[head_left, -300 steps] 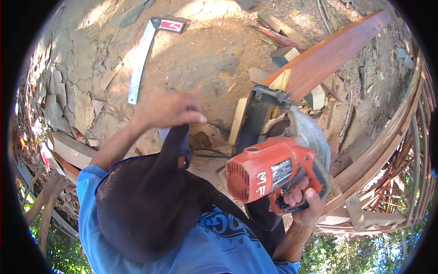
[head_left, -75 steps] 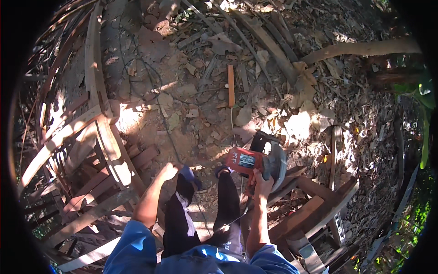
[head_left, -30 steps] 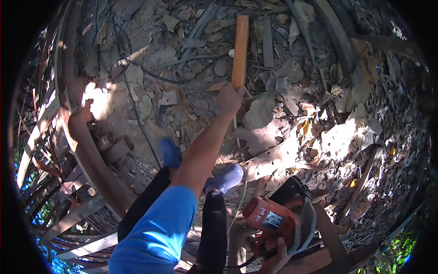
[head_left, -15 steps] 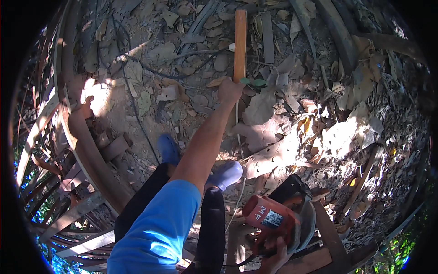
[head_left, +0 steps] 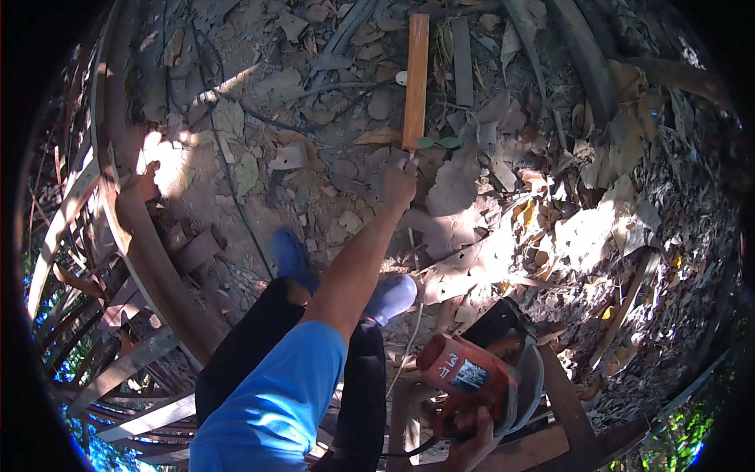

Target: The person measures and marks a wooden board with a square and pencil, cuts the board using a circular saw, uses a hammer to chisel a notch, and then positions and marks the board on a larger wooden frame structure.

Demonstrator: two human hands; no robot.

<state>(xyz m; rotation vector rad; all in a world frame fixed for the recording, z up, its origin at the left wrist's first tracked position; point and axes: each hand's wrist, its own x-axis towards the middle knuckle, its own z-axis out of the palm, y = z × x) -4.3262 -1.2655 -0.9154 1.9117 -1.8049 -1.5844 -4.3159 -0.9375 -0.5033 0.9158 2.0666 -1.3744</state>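
My left hand (head_left: 399, 182) reaches far forward, its fingers closed on a thin pale cord (head_left: 412, 337). A short pale bit shows between the fingertips and the near end of a long orange-brown bar (head_left: 417, 79) lying on the ground. That bar looks like wood; a small white round piece (head_left: 402, 78) sits at its left side. At the lower right, my right hand (head_left: 476, 437) grips the handle of a red circular saw (head_left: 472, 376) with a rounded guard and a dark base plate. The saw rests at a wooden frame; its blade cannot be made out.
Dry leaves (head_left: 452, 185) and soil cover the ground. A black cable (head_left: 236, 173) runs across at left. Curved planks (head_left: 149, 244) and slats stand along the left. Wooden beams (head_left: 535, 448) lie under the saw. My blue shoes (head_left: 391, 299) are near the middle.
My left hand has drawn back a little toward me from the end of the orange-brown bar, uncovering that end. The saw and my right hand stay in place.
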